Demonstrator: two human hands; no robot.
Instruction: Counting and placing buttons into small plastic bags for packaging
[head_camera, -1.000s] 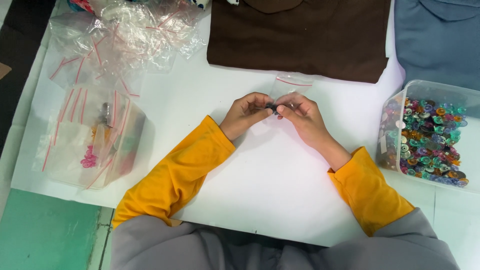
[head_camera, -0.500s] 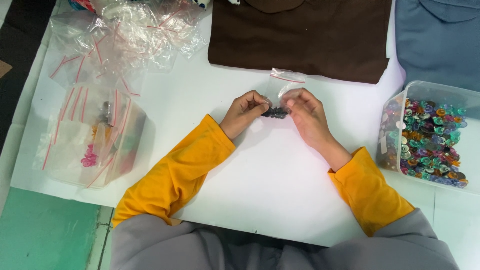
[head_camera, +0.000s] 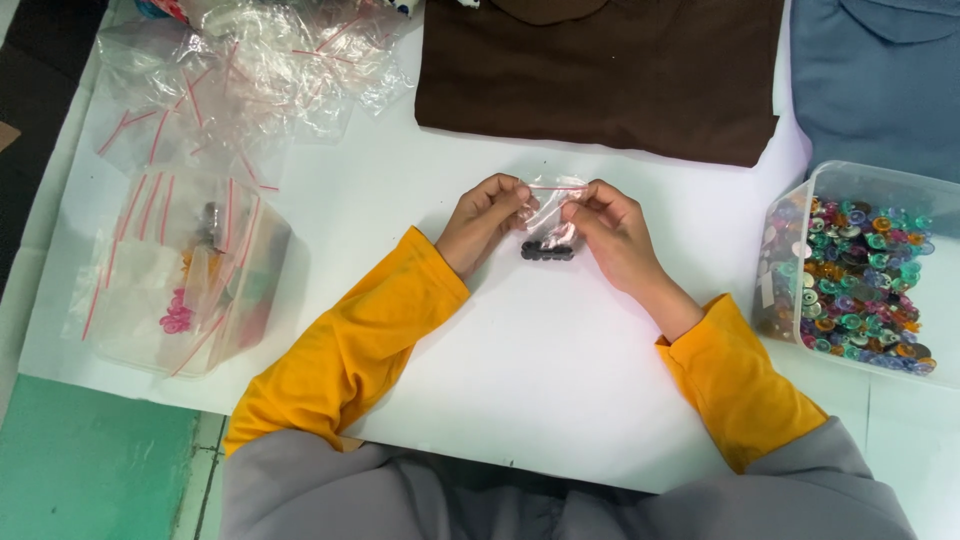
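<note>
A small clear zip bag with a red strip along its top hangs between my two hands over the white table. Dark buttons lie in its bottom. My left hand pinches the bag's top left corner. My right hand pinches the top right corner. Both arms wear yellow sleeves.
A clear tub full of coloured buttons stands at the right. At the left, a clear box holds small bagged items, with a heap of empty zip bags behind it. A folded brown garment and a blue garment lie at the back.
The hands were pressed together around the dark buttons. Now they have drawn apart, and the zip bag is stretched between them with the buttons inside at the bottom.
</note>
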